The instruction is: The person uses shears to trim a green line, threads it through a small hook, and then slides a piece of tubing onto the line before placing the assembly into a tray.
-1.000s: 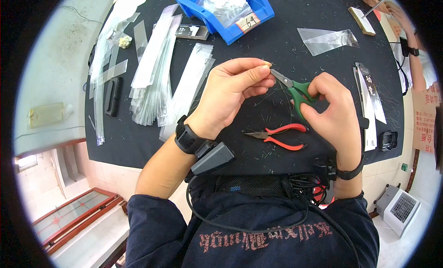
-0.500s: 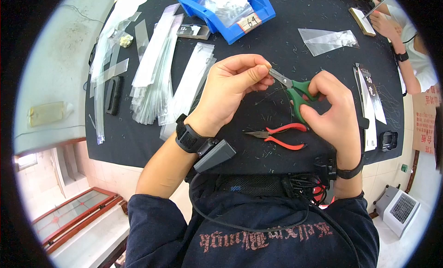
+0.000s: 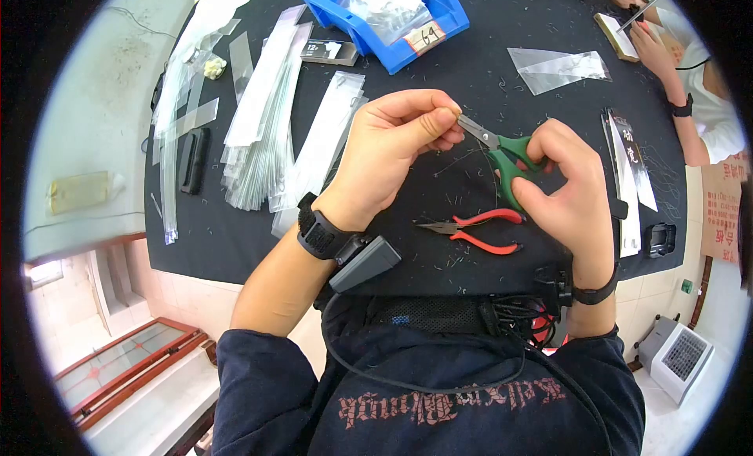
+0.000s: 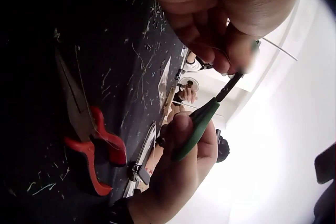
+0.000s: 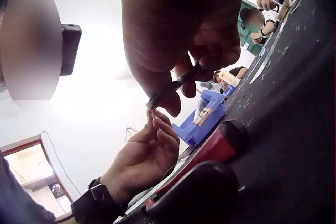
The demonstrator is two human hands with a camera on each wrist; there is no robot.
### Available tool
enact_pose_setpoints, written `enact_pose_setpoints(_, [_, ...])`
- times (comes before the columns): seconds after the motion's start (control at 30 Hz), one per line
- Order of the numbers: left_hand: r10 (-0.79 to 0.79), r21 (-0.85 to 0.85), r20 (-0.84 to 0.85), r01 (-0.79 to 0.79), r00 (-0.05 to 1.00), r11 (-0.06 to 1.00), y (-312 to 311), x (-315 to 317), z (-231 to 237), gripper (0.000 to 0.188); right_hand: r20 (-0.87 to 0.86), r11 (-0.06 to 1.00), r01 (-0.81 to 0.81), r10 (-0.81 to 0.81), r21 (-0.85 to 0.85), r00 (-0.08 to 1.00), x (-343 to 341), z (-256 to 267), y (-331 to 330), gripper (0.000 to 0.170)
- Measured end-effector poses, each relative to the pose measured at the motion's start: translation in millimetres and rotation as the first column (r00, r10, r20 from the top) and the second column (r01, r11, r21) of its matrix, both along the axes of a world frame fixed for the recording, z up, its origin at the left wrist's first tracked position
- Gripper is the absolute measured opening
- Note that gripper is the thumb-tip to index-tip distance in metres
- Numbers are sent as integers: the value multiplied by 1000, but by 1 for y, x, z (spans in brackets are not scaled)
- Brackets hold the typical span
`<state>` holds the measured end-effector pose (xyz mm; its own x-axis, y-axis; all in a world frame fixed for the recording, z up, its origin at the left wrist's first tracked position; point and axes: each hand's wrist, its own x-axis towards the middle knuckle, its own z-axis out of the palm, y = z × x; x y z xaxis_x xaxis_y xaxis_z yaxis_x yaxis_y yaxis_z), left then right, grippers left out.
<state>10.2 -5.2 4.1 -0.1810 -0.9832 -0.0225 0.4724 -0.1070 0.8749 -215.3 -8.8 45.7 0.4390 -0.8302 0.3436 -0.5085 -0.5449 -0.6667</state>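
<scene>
My right hand [image 3: 571, 181] holds green-handled scissors [image 3: 510, 159], thumb and fingers at the handle loops. The blades point up-left and end right at the fingertips of my left hand [image 3: 396, 146]. There the left thumb and forefinger pinch the end of a thin line, mostly hidden by the fingers; I cannot tell whether something tiny is tied to it. In the left wrist view the scissors [image 4: 202, 127] reach up to the pinching thumb. Below both hands, red-handled pliers [image 3: 471, 231] lie on the black cloth, jaws pointing left.
A blue bin [image 3: 412, 44] marked 64 holds small clear bags. To the left lie a fan of long clear sleeves [image 3: 263, 126] and a small dark box [image 3: 329, 52]. Clear bags [image 3: 557, 69] and printed sleeves [image 3: 627, 158] are on the right. Another person's hands [image 3: 655, 52] work at the far right.
Both hands stay nearly in place. The left hand and the scissors tips have shifted slightly up. At the far right, the other person's arms have come further into view.
</scene>
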Motion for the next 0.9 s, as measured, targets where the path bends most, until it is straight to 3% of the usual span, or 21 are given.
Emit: enact_pose_setpoints(0.9, [79,17,125,-81,989,997,1,-2,7,15,-38,998,30,-32,-53,999,-1,1,-1,24])
